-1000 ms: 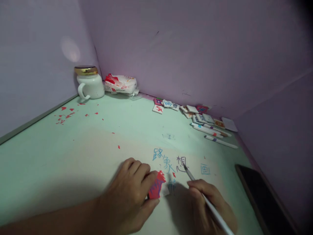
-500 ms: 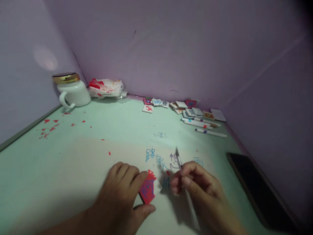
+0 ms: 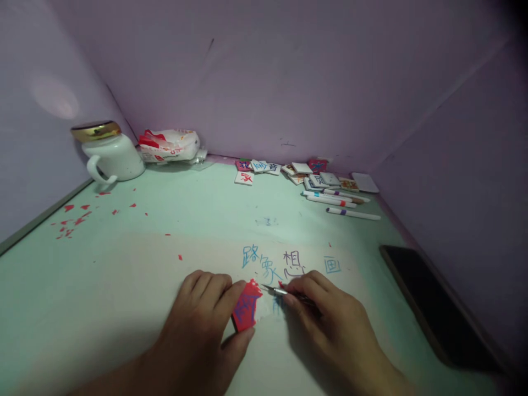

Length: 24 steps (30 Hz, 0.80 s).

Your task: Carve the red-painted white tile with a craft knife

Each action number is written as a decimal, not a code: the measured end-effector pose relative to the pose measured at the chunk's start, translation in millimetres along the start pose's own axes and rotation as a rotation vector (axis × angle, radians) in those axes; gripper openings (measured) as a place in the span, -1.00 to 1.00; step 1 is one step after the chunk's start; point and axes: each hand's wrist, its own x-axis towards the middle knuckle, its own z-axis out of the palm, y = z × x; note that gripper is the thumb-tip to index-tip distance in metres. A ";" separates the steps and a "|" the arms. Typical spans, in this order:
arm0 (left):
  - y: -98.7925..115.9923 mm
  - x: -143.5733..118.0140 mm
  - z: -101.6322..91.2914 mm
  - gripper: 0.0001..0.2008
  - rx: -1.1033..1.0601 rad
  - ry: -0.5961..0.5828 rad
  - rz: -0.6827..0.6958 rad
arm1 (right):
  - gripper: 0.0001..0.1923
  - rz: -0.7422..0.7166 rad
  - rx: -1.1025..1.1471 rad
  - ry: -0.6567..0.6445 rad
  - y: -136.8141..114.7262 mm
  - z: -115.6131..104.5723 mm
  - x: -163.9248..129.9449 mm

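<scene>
My left hand [image 3: 208, 313] grips a small square tile [image 3: 247, 308] between thumb and fingers, down on the table. The tile's face is red with a purple drawn character, and white shows along its right edge where the red is gone. My right hand [image 3: 330, 313] is closed round a thin metal craft knife [image 3: 280, 292]. The knife lies low, its pointed blade aimed left at the tile's upper right edge; whether the tip touches cannot be made out. Blue and purple characters [image 3: 292, 264] are written on the tabletop just beyond both hands.
A dark phone [image 3: 437, 308] lies at the right. Several lettered tiles [image 3: 317, 180] and white marker pens [image 3: 332, 201] sit along the back wall. A white mug with a gold lid [image 3: 115, 158] and a plastic packet [image 3: 171, 146] stand back left, near red scraps [image 3: 78, 221].
My right hand has swung the knife from upright down to nearly flat, bringing its blade to the tile. The left hand keeps its hold. The whole view has shifted slightly.
</scene>
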 end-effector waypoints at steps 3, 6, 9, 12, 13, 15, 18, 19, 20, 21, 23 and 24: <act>-0.9 0.3 -0.4 -0.71 0.017 -0.001 0.021 | -0.79 -0.011 -0.021 0.048 0.7 4.6 -1.6; -1.2 0.2 0.5 -0.71 0.015 0.009 0.021 | -0.80 -0.047 -0.056 0.074 -0.7 4.4 -1.3; -1.7 0.0 1.2 -0.70 0.000 0.012 0.018 | -0.82 -0.077 -0.070 0.081 -2.9 2.5 0.7; -2.3 -0.3 1.4 -0.69 -0.003 0.007 0.004 | -0.82 -0.064 -0.071 0.065 -4.7 0.9 2.8; -2.5 -0.4 1.5 -0.69 -0.001 0.005 0.002 | -0.81 -0.062 -0.070 0.051 -5.3 0.5 3.3; -2.7 -0.7 1.8 -0.67 0.006 0.000 -0.002 | -0.80 -0.064 -0.068 0.026 -6.1 0.0 3.5; -2.4 -0.6 2.2 -0.65 0.007 -0.007 0.002 | -0.79 -0.050 -0.070 0.018 -6.7 -0.2 3.0; -2.2 -0.4 2.2 -0.65 0.005 -0.010 0.002 | -0.79 -0.043 -0.072 0.027 -6.6 -0.3 2.8; -2.0 -0.1 2.2 -0.65 0.002 -0.009 0.003 | -0.79 -0.040 -0.074 0.030 -6.4 -0.5 2.8; -1.9 0.2 2.1 -0.65 0.001 -0.008 0.007 | -0.79 -0.040 -0.076 0.027 -6.1 -0.9 2.9; -1.8 0.5 1.7 -0.66 0.003 -0.005 0.009 | -0.77 -0.044 -0.080 0.003 -5.2 -2.8 3.5; -1.9 0.5 1.6 -0.67 0.004 -0.001 0.015 | -0.76 -0.049 -0.079 -0.012 -4.8 -4.0 4.1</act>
